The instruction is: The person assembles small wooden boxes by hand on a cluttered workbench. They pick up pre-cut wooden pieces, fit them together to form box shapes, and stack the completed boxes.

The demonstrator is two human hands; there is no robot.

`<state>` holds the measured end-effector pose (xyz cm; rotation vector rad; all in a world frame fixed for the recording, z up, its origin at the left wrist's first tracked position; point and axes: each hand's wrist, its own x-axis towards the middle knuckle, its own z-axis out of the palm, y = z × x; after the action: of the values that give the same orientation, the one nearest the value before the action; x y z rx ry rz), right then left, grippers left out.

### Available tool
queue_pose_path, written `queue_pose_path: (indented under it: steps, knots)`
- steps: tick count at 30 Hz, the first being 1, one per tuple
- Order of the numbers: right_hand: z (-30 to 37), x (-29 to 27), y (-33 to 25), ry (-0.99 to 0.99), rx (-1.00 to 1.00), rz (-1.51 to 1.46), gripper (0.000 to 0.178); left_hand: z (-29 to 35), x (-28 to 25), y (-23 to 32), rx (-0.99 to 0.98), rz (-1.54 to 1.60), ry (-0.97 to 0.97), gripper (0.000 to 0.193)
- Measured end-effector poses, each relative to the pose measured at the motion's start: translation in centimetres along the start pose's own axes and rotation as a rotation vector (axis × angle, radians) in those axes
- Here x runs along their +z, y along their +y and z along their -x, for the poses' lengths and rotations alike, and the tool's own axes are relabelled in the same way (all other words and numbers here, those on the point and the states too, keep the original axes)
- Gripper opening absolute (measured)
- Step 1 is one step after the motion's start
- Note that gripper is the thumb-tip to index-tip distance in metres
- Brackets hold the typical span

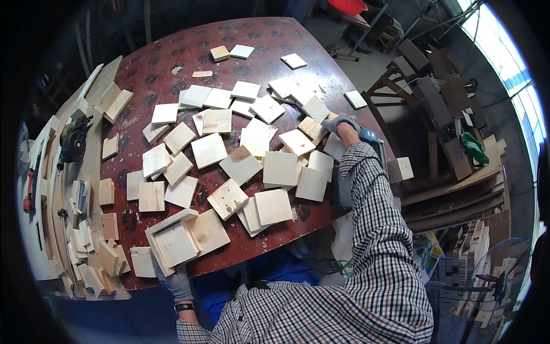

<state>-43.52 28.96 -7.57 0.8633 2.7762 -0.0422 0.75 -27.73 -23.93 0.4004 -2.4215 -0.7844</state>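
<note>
My left hand (179, 282), in a grey glove, grips the near edge of a small wooden frame (175, 243) at the table's front edge. Thin strips stand along the frame's sides; its fingers are partly hidden below it. My right arm stretches forward, and the gloved right hand (345, 124) closes at the right edge of a pile of pale wooden squares (279, 168). Its fingertips meet a small wooden block (331, 116). Close by the right wrist lies a blue-and-dark power tool (369, 137), partly covered by my forearm.
Loose squares cover much of the red table (258, 40). To the left, a plywood bench (91, 132) holds a black-and-green tool (74, 140) and wood offcuts (109, 258). Stacked boards (452, 198) and a fan (501, 286) stand right. A red basin (348, 6) is at the back.
</note>
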Motion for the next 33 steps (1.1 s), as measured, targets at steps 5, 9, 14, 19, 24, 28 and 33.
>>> queue_pose_path:
  steps: [5, 9, 14, 19, 24, 28, 33]
  knots:
    - [2.4, -0.6, 0.0, 0.149, -0.066, -0.359, 0.098, -0.3, -1.0, 0.8, 0.008, -0.030, 0.017, 0.096]
    - [5.4, -2.1, 2.6, 0.212, -0.416, -0.854, 0.078, -0.9, -0.6, 1.8, 0.023, 0.000, 0.027, 0.093]
    - [18.7, -3.5, 2.3, 0.311, -1.155, -1.041, 0.081, -1.2, -0.2, 2.2, 0.095, -0.034, 0.072, 0.089]
    - [30.4, -3.8, 0.1, 0.659, -1.482, -0.659, 0.109, -1.6, -0.1, 2.1, 0.102, -0.075, 0.042, 0.086]
    - [36.0, -1.8, -3.6, 0.347, -1.591, -0.644, 0.124, -2.1, -1.0, 3.7, 0.104, -0.069, 0.092, 0.084]
    - [40.2, 0.9, -6.6, 0.200, -1.652, -0.506, 0.114, -2.3, -0.9, 4.1, 0.084, -0.015, 0.114, 0.085]
    - [44.8, 3.5, -11.0, 0.104, -1.780, -0.211, 0.108, -2.2, -0.6, 4.1, 0.077, -0.004, 0.108, 0.086]
